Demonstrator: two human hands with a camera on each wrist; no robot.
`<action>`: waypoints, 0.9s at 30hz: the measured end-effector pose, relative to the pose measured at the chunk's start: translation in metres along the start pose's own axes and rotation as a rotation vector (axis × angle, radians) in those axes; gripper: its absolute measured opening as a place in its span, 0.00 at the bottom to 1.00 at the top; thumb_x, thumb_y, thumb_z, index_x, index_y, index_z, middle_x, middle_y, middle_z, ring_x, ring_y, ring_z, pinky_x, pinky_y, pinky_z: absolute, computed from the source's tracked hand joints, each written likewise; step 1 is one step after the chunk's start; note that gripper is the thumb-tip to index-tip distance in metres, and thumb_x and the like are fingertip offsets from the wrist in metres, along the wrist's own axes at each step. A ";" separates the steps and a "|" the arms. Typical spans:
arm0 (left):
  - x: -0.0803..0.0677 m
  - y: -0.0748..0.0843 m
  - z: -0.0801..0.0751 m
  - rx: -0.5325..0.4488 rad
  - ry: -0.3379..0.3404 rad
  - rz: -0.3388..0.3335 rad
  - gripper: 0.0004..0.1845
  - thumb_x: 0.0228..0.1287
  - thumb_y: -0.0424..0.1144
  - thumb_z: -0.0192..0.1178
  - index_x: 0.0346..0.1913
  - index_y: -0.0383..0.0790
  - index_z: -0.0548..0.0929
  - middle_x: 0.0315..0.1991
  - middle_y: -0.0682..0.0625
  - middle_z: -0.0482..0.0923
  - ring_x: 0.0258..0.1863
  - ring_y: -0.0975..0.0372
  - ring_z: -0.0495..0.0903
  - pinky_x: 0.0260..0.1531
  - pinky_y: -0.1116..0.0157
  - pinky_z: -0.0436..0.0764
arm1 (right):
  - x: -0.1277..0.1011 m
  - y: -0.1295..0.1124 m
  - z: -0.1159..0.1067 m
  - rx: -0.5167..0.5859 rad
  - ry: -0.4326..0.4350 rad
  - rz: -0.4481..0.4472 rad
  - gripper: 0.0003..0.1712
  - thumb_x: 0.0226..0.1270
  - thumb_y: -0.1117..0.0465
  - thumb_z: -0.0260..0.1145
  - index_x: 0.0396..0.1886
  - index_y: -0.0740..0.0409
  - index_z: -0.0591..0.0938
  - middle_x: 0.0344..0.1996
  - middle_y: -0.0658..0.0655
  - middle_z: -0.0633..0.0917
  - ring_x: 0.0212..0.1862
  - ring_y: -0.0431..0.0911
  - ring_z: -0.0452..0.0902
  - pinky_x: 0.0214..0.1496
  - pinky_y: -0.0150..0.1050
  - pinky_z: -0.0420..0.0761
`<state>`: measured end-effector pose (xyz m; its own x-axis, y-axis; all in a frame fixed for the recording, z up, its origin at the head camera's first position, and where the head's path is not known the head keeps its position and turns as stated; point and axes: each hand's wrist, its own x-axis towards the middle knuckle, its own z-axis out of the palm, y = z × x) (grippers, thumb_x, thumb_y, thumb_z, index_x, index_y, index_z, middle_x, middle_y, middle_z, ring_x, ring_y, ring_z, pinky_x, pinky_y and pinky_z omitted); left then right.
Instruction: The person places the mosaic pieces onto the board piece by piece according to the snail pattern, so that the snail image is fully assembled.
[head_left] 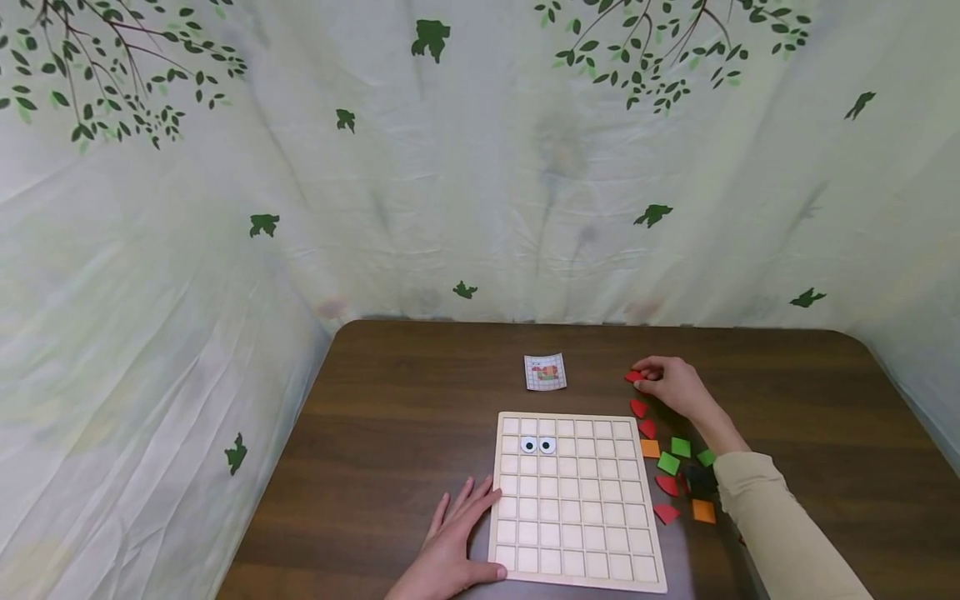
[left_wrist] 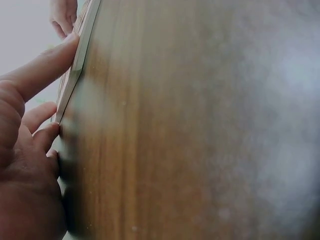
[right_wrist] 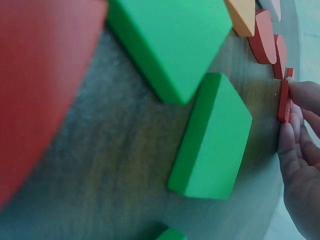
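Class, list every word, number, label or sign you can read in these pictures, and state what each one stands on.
No readable text in any view.
Small white picture card on the dark brown wooden table: a coloured grid pattern and small marks at its top, too small to read.
Pale wooden grid board: two googly eyes, no lettering.
Red foam piece pinched by the right hand, green foam squares: unmarked.
Left hand rests at the board's edge.
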<state>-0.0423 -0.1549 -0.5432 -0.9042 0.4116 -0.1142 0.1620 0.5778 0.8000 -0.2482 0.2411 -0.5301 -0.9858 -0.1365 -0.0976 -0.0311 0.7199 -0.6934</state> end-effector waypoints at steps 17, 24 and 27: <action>0.001 -0.005 0.001 -0.007 -0.026 -0.028 0.49 0.45 0.50 0.76 0.73 0.53 0.66 0.77 0.55 0.52 0.77 0.50 0.41 0.66 0.47 0.30 | -0.008 -0.001 0.002 0.018 0.068 -0.067 0.07 0.65 0.66 0.68 0.42 0.58 0.81 0.35 0.56 0.83 0.36 0.50 0.75 0.41 0.46 0.78; 0.000 -0.003 0.001 -0.008 -0.024 -0.041 0.49 0.45 0.49 0.76 0.73 0.53 0.66 0.77 0.56 0.51 0.77 0.52 0.40 0.66 0.51 0.29 | -0.017 -0.006 0.005 0.006 0.146 -0.102 0.07 0.65 0.64 0.69 0.42 0.56 0.82 0.34 0.54 0.84 0.35 0.49 0.77 0.40 0.45 0.78; -0.001 -0.003 0.001 -0.009 -0.017 -0.031 0.49 0.44 0.48 0.76 0.73 0.53 0.66 0.77 0.55 0.52 0.77 0.52 0.40 0.65 0.54 0.28 | -0.023 -0.013 0.006 0.011 0.178 -0.107 0.09 0.66 0.63 0.69 0.44 0.56 0.81 0.34 0.55 0.84 0.35 0.49 0.77 0.38 0.42 0.79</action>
<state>-0.0419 -0.1565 -0.5463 -0.9020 0.4055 -0.1485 0.1306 0.5839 0.8012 -0.2240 0.2307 -0.5237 -0.9905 -0.0887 0.1047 -0.1368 0.7001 -0.7008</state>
